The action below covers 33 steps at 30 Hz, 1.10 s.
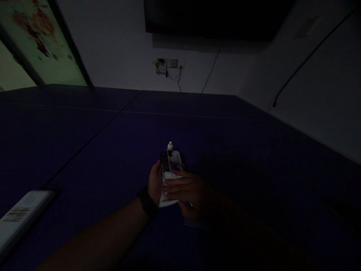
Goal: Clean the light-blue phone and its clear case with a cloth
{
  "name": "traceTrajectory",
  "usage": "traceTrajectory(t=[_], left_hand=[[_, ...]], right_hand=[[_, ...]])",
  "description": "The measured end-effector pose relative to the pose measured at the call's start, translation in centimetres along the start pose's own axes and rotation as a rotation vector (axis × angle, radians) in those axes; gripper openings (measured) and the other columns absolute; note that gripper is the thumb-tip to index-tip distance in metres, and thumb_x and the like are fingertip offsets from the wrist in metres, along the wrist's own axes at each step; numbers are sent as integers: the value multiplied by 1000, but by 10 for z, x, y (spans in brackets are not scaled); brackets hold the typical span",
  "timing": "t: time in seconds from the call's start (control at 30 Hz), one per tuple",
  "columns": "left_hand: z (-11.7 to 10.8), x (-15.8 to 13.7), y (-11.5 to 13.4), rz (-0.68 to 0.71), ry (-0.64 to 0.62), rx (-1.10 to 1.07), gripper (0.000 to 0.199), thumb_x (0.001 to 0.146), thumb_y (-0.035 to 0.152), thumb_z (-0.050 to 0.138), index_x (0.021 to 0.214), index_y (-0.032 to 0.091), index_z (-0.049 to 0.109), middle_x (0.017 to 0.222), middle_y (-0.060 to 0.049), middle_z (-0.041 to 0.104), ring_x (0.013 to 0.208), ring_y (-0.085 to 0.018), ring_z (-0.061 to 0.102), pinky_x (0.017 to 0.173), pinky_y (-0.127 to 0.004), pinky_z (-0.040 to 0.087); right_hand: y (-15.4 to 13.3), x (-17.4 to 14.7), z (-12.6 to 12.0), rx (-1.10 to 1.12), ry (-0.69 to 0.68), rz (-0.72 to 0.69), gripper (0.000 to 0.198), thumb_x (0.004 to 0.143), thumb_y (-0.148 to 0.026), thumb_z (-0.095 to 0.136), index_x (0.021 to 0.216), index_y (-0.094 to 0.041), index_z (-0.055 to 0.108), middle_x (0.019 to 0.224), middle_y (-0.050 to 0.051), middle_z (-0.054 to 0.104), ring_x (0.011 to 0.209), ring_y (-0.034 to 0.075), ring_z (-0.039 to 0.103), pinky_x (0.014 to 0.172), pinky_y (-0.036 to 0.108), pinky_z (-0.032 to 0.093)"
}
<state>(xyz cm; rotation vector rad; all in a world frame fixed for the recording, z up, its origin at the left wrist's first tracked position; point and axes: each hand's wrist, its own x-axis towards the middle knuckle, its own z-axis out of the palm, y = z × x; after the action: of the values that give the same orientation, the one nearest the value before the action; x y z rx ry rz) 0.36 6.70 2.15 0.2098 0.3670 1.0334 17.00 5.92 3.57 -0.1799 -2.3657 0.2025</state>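
In dim light, my left hand [155, 184], with a dark band at the wrist, is closed round a phone in a patterned case [175, 160]. A white tissue [169, 202] lies over the lower part of the phone. My right hand [187, 191] presses the tissue against the phone, its fingers side by side across it and the thumb below. Just beyond the phone's top edge stands a small bottle with a white cap [170, 145]; its body is mostly hidden.
Beneath my hands spreads a dark blue surface [113, 158] with thin seams. At the lower left lies a white box [21, 212] with print on it. On the far wall are sockets with cables [169, 64], under a dark screen [217, 19].
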Motion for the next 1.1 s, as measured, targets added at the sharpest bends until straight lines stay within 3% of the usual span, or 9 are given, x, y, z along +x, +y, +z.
traceTrajectory(t=[0.1, 0.27, 0.37, 0.47, 0.57, 0.77, 0.93, 1.03, 1.1], left_hand=[[2, -1, -3, 45, 45, 4, 46, 98, 48, 48, 95, 12, 76, 61, -4, 66, 51, -17, 60, 61, -31, 52], [6, -3, -3, 43, 142, 34, 49, 102, 47, 42, 93, 12, 76, 72, -8, 73, 59, -18, 67, 66, -30, 53], [10, -1, -4, 65, 158, 31, 59, 104, 47, 33, 97, 9, 77, 72, -9, 73, 59, -18, 67, 65, -30, 54], [12, -2, -6, 122, 133, 42, 51, 102, 48, 41, 98, 11, 77, 74, -8, 74, 60, -19, 67, 65, -30, 55], [12, -7, -6, 109, 90, 74, 42, 98, 48, 51, 103, 14, 76, 81, -8, 77, 67, -21, 71, 70, -33, 58], [20, -19, -7, 115, 39, 131, 46, 96, 54, 52, 112, 15, 72, 95, -12, 77, 83, -27, 74, 80, -43, 59], [43, -30, -3, 308, 37, 162, 43, 94, 54, 64, 126, 25, 67, 100, -6, 75, 83, -23, 72, 80, -39, 59], [57, -39, 11, 509, -31, 227, 51, 86, 50, 77, 132, 38, 59, 114, -1, 72, 94, -22, 72, 84, -40, 59], [58, -48, 25, 682, -74, 367, 57, 81, 47, 83, 131, 41, 55, 113, 1, 69, 94, -21, 72, 82, -38, 60]], right_hand=[[3, -3, -2, -8, 92, 36, 37, 78, -8, 54, 107, -22, 72, 97, 2, 85, 98, 18, 81, 125, 44, 38], [1, -3, -2, -60, 21, 68, 37, 84, -7, 53, 112, -21, 72, 116, 7, 82, 115, 20, 76, 122, 46, 42], [1, -4, 3, 85, 38, 51, 33, 86, -8, 50, 107, -20, 72, 103, 5, 84, 106, 19, 79, 120, 46, 45], [7, -10, 4, 129, 149, 107, 29, 91, -13, 47, 104, -21, 73, 93, 4, 84, 95, 20, 81, 117, 47, 49], [16, -20, -4, 37, 370, 283, 29, 98, -22, 45, 99, -22, 75, 94, 5, 84, 89, 21, 81, 105, 44, 58], [28, -30, -35, -108, 572, 451, 32, 100, -31, 47, 90, -22, 75, 85, 7, 79, 97, 26, 78, 90, 42, 63], [29, -49, -46, -151, 660, 651, 32, 98, -40, 52, 89, -21, 76, 90, 8, 79, 81, 24, 76, 69, 33, 61], [23, -72, -45, -158, 700, 800, 37, 97, -46, 52, 85, -19, 75, 74, 4, 73, 62, 20, 67, 53, 29, 53], [21, -88, -44, -161, 729, 900, 43, 98, -49, 51, 76, -18, 71, 61, 0, 63, 53, 17, 58, 45, 27, 45]])
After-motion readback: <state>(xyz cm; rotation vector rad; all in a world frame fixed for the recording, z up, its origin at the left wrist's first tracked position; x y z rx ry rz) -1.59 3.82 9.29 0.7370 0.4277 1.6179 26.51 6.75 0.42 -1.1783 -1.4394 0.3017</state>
